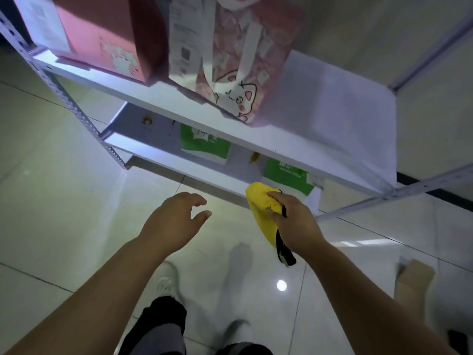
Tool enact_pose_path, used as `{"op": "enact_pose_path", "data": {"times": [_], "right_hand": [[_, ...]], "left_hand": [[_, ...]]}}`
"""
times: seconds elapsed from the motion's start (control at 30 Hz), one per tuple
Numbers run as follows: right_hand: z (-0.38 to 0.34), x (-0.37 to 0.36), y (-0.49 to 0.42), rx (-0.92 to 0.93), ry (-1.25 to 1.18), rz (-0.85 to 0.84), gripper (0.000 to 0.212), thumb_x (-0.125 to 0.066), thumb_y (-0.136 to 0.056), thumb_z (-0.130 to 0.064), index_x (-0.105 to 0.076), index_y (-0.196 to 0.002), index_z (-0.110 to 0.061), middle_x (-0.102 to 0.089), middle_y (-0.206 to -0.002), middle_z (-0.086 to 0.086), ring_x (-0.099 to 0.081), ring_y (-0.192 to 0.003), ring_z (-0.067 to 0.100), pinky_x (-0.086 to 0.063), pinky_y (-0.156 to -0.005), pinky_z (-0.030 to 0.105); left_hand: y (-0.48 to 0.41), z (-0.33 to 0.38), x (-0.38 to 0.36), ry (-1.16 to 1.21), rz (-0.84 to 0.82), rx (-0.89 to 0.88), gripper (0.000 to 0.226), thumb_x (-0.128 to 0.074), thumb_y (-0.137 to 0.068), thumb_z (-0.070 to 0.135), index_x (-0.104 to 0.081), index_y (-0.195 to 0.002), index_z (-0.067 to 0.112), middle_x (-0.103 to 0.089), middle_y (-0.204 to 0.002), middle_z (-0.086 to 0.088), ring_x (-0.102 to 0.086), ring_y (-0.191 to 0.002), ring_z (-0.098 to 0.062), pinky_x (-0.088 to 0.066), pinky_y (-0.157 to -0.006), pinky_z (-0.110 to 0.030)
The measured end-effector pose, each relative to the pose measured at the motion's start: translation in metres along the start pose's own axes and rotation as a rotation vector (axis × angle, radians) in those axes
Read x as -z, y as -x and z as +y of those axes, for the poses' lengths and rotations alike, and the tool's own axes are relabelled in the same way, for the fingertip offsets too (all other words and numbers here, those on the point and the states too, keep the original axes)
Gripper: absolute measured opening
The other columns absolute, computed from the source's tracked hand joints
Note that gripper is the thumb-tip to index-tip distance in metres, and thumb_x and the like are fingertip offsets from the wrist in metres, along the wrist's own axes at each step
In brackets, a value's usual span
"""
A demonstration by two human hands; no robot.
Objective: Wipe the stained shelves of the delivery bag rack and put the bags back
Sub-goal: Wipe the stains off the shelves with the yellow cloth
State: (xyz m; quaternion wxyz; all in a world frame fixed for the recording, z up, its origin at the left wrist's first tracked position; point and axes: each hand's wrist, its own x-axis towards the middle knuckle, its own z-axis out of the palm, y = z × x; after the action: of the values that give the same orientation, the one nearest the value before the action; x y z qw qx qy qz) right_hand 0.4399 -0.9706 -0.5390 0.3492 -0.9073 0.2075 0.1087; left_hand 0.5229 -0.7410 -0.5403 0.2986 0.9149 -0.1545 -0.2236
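A person stands at a white metal rack [76, 108] on a glossy pale tile floor [64, 201], seen from above. A pale wall with a dark skirting runs behind it. On the top shelf [332, 119] a pink bag [107, 39] stands at the left and a cat bag [238, 73] beside it, with bare shelf to their right. The lower shelf [158, 155] carries brown stains [146, 119] and two green bags [204, 147], well apart. A brown box [414, 280] sits blurred on the floor at the right.

Both bare forearms reach forward. The left hand [174, 224] hovers over the floor just short of the lower shelf, palm down, fingers loosely bent and holding nothing. The right hand [294, 224] clamps its fingers round a bunched yellow cloth [261, 211] in front of the lower shelf's edge, near the right green bag.

The cloth's long axis runs away from the person, its far end pointing at the shelf. A black strap [282, 249] hangs from its near end under the wrist.
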Motion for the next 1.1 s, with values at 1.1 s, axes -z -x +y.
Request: {"op": "enact_pose_path", "data": {"times": [1.1], "right_hand": [[0.177,-0.256,-0.279,0.037,0.53,0.087,0.065,-0.044,-0.087,-0.061,-0.028,-0.144,-0.032,-0.023,-0.152,-0.001,-0.028,-0.129,0.031,-0.032,-0.102,0.038]], "left_hand": [[-0.3,-0.194,-0.242,-0.2,0.249,-0.364,0.035,-0.056,-0.09,0.028,-0.061,-0.12,0.011,-0.056,-0.126,-0.01,-0.039,-0.121,-0.03,-0.028,-0.1,-0.033]]}}
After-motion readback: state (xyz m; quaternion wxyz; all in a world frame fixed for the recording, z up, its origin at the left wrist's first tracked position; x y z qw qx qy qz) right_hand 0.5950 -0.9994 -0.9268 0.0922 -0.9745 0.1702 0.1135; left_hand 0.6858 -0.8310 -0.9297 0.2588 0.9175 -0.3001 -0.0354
